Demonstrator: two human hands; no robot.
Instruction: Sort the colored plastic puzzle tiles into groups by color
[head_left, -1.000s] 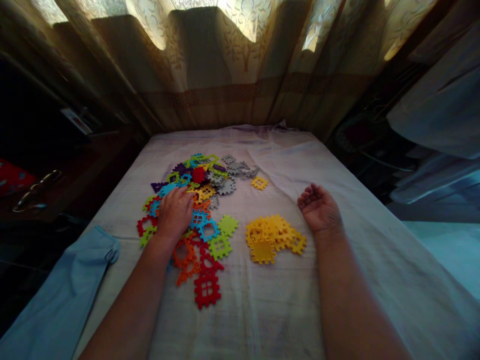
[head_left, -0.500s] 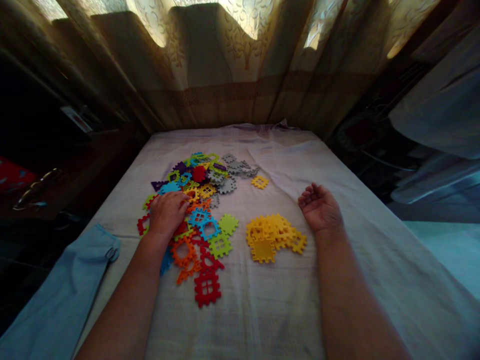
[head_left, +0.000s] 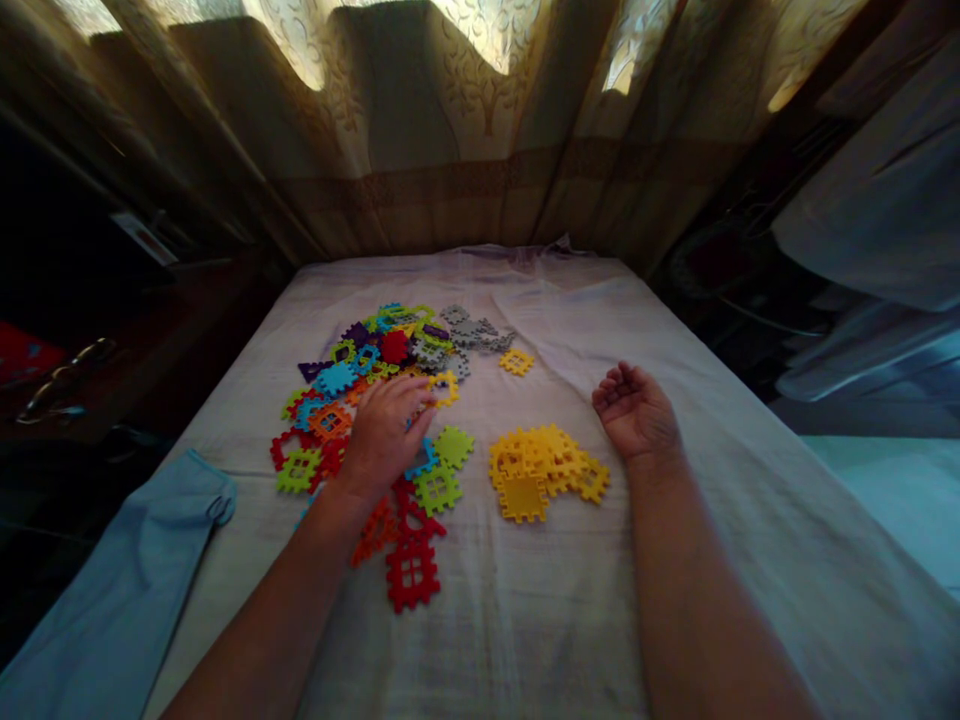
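Note:
My left hand point(head_left: 386, 430) is closed with its fingertips on a yellow building tile point(head_left: 444, 388) with a round opening, over the right side of a mixed heap of toothed plastic tiles. Blue, orange, purple, green and red tiles make up the heap, among them a blue tile point(head_left: 335, 378) and a red window tile point(head_left: 412, 573). My right hand point(head_left: 637, 412) lies palm up on the sheet, fingers loosely curled, with nothing in it. A pile of yellow tiles point(head_left: 525, 495) sits between my hands. Another yellow window tile point(head_left: 517, 362) lies alone behind that pile.
Grey tiles point(head_left: 480, 335) lie at the back right of the heap. The pale sheet point(head_left: 540, 630) covers the surface. A light blue cloth point(head_left: 150, 560) hangs over the left edge. Patterned curtains point(head_left: 420, 130) stand behind, and white fabric point(head_left: 877, 220) hangs at the right.
My left hand has moved right across the heap, and a yellow tile now sticks out from its fingertips. My right hand stays in place on the sheet.

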